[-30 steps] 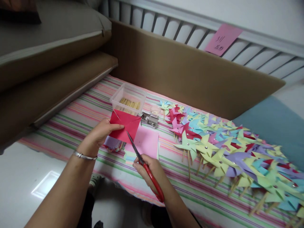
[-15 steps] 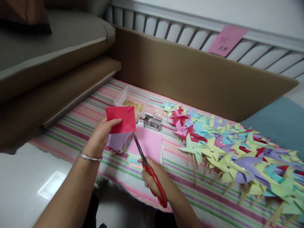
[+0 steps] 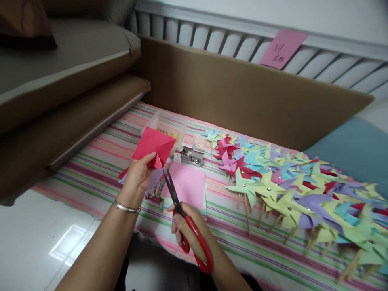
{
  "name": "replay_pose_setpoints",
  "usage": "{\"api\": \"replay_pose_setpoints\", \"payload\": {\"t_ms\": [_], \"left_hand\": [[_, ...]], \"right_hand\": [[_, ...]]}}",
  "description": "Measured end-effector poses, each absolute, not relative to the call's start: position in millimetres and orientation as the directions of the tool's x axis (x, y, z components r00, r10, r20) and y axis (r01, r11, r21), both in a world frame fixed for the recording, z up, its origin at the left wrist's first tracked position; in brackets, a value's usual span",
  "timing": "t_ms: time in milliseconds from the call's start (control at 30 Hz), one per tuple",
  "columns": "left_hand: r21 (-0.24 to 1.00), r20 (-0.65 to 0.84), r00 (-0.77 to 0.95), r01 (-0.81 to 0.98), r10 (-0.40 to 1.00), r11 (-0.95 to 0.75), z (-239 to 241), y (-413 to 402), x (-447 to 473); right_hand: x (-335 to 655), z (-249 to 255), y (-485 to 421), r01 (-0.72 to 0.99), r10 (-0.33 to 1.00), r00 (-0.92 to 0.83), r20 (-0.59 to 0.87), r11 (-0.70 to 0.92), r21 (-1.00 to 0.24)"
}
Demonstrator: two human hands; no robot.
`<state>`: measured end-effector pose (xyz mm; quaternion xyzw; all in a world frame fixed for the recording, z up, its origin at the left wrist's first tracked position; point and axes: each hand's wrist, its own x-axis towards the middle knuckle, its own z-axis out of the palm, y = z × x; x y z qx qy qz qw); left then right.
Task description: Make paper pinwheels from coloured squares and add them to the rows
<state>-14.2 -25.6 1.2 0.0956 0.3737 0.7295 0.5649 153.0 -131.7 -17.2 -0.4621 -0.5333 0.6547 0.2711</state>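
Between the thumb and fingers of my left hand [image 3: 140,173] is a square of red paper [image 3: 154,144], turned so one corner points down toward me. A slit runs inward from that lower corner. My right hand [image 3: 190,222] grips red-handled scissors [image 3: 173,190], their blades slightly parted, with the tips just below the paper's corner. Beneath the hands lies a stack of pink and other pastel paper squares [image 3: 188,184]. Another pile of coloured paper [image 3: 155,182] is partly hidden behind my left hand.
A clear plastic box [image 3: 178,123] holds short wooden sticks. Beside it are a small box of metal fasteners [image 3: 192,157] and a small round clear container [image 3: 199,142]. Many paper pinwheels [image 3: 289,208] cover the right of the striped cloth [image 3: 100,169]. A brown board [image 3: 230,89] stands behind.
My left hand has turned the red paper so a corner faces the scissors, and a slit now shows there. The scissor blades have parted slightly.
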Motion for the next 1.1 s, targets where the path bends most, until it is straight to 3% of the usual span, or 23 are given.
{"api": "replay_pose_setpoints", "payload": {"t_ms": [167, 367, 1100], "left_hand": [[0.637, -0.328, -0.256, -0.771, 0.909, 0.013, 0.3, -29.2, 0.1], [0.634, -0.363, -0.172, -0.766, 0.916, 0.108, 1.6, -35.5, 8.0], [0.538, -0.363, -0.068, -0.83, 0.929, 0.149, 4.7, -38.9, 14.0]], "right_hand": [[157.5, -13.9, -124.7, 0.162, 0.864, -0.338, -0.373, -0.337, -0.928], [162.8, -10.8, -120.7, 0.192, 0.894, -0.294, -0.337, -0.29, -0.937], [167.0, -0.7, -115.7, 0.227, 0.915, -0.236, -0.327, -0.275, -0.934]]}}
